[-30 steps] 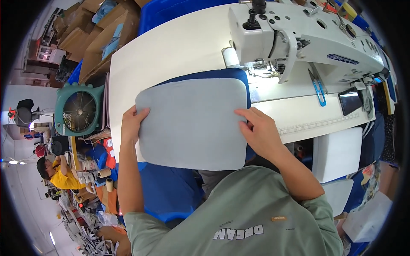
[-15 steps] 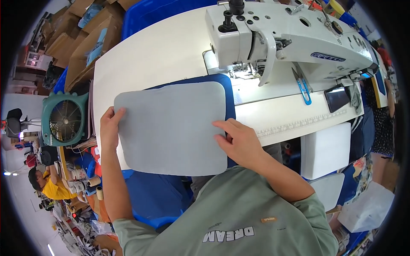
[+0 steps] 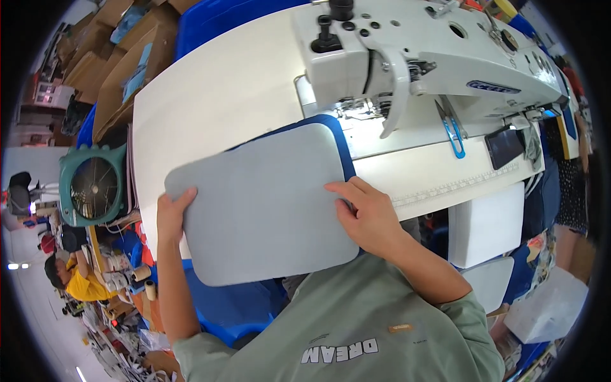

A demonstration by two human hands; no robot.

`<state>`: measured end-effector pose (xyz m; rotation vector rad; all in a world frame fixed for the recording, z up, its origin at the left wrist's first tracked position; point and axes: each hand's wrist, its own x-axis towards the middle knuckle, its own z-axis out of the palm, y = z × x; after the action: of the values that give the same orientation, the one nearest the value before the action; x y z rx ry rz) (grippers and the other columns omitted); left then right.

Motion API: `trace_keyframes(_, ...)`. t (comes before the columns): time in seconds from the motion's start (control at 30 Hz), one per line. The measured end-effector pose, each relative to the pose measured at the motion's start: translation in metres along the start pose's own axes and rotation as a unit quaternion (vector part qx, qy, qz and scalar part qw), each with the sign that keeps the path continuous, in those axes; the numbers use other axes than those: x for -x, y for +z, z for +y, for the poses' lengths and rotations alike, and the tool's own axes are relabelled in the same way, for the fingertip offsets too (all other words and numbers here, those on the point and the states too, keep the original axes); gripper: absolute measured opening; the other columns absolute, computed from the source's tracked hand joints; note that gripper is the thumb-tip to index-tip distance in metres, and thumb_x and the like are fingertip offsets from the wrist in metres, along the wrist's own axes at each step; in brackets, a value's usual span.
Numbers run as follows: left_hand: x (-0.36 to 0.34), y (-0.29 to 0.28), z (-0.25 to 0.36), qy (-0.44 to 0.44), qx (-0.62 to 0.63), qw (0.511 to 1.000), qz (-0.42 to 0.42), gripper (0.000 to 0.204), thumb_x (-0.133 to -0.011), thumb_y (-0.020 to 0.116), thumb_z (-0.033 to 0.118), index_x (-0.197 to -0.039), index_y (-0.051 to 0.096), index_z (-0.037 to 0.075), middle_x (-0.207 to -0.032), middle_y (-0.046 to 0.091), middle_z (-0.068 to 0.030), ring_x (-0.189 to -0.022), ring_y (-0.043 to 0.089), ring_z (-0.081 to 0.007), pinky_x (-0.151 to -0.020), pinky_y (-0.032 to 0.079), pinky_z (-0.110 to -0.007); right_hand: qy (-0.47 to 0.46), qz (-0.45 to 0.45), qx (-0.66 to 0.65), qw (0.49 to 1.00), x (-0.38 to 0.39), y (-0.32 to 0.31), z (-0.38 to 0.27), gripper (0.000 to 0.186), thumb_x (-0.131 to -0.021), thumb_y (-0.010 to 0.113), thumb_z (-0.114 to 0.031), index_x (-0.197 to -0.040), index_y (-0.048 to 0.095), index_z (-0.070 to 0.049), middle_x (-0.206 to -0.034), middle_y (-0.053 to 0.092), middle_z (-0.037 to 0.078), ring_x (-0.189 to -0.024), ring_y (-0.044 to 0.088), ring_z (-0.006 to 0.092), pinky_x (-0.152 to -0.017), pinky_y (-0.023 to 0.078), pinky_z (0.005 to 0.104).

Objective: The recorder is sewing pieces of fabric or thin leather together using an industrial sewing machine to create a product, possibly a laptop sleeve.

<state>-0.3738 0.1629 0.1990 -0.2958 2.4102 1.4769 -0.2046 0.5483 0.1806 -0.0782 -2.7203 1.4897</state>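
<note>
A grey rounded-corner fabric panel [image 3: 267,210] lies tilted over a dark blue piece [image 3: 344,153], which shows along its far and right edges. My left hand [image 3: 172,216] pinches the grey panel's left edge, thumb on top and the other fingers hidden beneath. At the right edge, my right hand [image 3: 372,216] is closed on the grey panel, with the index finger lying over its surface. Whether the right fingers also grip the blue piece I cannot tell. Just beyond the panel's far right corner is the lit needle area of a white sewing machine [image 3: 420,63].
Blue-handled scissors [image 3: 456,137], a dark phone [image 3: 504,148] and a printed ruler strip [image 3: 455,186] are on the white table [image 3: 210,102], right side. A green fan [image 3: 93,184] and cardboard boxes [image 3: 137,73] stand left. White stacked pieces [image 3: 487,223] sit below the table's right edge.
The grey panel has turned anticlockwise, its left side coming down toward me. My left hand has moved nearer with it, and my right hand has shifted slightly right. Both keep hold.
</note>
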Motion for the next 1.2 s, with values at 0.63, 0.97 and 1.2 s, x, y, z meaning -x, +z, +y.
trace_keyframes(0.63,0.003,0.03,0.035,0.197,-0.249,0.948,-0.028,0.026,-0.093,0.08,0.017,-0.11,0.072,-0.002,-0.092,0.073,-0.0082,-0.088,0.066,-0.0172,-0.084,0.052,-0.032,0.063,0.011,-0.059,0.996,0.015,-0.006,-0.001,0.033,-0.095,0.07,-0.007,-0.128,0.07,-0.004,-0.09,0.063,0.012,-0.068,0.06,0.0278,-0.064,0.051,0.0391)
trace_keyframes(0.97,-0.012,0.053,0.104,0.194,-0.5,0.835,-0.121,0.042,-0.092,0.078,0.031,-0.118,0.072,-0.002,-0.11,0.076,-0.0232,-0.1,0.073,-0.0395,-0.09,0.056,-0.043,0.046,0.052,-0.051,0.996,0.013,0.002,0.003,0.032,-0.096,0.069,-0.005,-0.127,0.068,-0.002,-0.094,0.062,0.014,-0.071,0.063,0.0325,-0.065,0.052,0.0415)
trace_keyframes(1.2,-0.006,0.138,0.101,0.356,-0.294,0.869,-0.178,0.037,-0.093,0.079,0.021,-0.122,0.07,0.0,-0.113,0.073,-0.0156,-0.104,0.07,-0.0313,-0.087,0.055,-0.037,0.034,0.043,-0.043,0.998,0.013,-0.001,0.003,0.034,-0.097,0.069,-0.01,-0.128,0.067,0.002,-0.097,0.064,0.015,-0.072,0.065,0.0327,-0.066,0.055,0.0416)
